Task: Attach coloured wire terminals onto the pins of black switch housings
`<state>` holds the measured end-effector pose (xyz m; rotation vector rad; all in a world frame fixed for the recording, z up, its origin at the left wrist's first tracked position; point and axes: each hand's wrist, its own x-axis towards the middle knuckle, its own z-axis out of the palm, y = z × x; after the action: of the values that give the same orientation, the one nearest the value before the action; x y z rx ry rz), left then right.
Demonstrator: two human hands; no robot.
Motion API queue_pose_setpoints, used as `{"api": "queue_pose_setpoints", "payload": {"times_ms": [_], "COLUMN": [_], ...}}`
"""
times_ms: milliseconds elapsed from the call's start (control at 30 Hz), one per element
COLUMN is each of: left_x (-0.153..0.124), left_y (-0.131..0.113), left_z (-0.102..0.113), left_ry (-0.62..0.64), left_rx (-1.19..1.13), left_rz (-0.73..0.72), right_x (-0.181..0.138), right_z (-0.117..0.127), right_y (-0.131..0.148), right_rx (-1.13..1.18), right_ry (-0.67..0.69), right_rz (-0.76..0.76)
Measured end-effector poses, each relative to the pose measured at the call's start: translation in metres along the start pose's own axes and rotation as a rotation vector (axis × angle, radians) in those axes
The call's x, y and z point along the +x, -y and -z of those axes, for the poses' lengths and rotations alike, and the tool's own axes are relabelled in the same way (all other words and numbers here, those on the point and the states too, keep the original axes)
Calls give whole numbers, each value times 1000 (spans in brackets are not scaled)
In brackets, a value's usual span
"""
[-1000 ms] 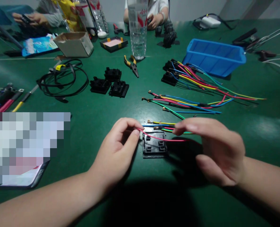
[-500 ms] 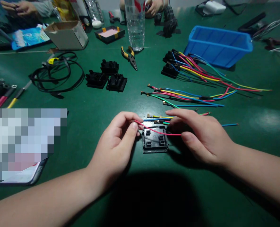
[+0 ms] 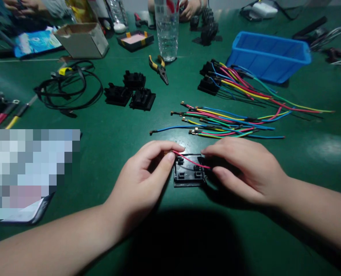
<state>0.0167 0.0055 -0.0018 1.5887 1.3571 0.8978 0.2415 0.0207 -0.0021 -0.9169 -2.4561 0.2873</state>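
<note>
While pinching one end of a thin red wire (image 3: 191,161) between thumb and forefinger of the left hand (image 3: 143,182), stretching it across a black connector housing (image 3: 188,178) towards the right hand (image 3: 245,172). Right hand closed narrow on the far part of the same wire, fingers (image 3: 222,148) curled just beside the right edge of the housing; exact grip there partly hidden. Housing flat on the green table (image 3: 107,130), directly between both hands, square cavities (image 3: 182,175) facing up. Judged as the step of fitting one wire into the housing: wire touching or just above the cavities, not yet seated in any. For the next move, probably needed: turning the metal terminal down to one cavity, lining it up straight, pushing with small and steady force. Terminal itself hidden inside the left hand's pinch, so its direction impossible to tell.

Housing of hard moulded plastic, matt black, rectangular, with raised rim. Wire insulation smooth and soft, bending easily, slightly bowed between the hands. Just behind, a loose bundle of coloured wires (image 3: 224,122) in blue, green, yellow and pink, ended with small brass-coloured terminals (image 3: 182,103). Further back, three more black housings (image 3: 130,94), pliers (image 3: 159,68) with yellow handles, a blue plastic bin (image 3: 262,61), a clear water bottle (image 3: 167,34). Table cover smooth, faintly shiny.
</note>
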Motion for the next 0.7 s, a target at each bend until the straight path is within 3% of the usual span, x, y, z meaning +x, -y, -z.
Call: {"api": "queue_pose_setpoints", "payload": {"times_ms": [233, 700], "left_x": [2, 1], "left_y": [-3, -6], "left_z": [1, 0], "left_ry": [57, 82], "left_rx": [21, 77], "left_rz": [-74, -100], "right_x": [0, 0], "right_z": [0, 0], "right_y": [2, 3], "right_rx": [27, 73], "right_ry": [-62, 4], "right_rz": [-2, 11]}}
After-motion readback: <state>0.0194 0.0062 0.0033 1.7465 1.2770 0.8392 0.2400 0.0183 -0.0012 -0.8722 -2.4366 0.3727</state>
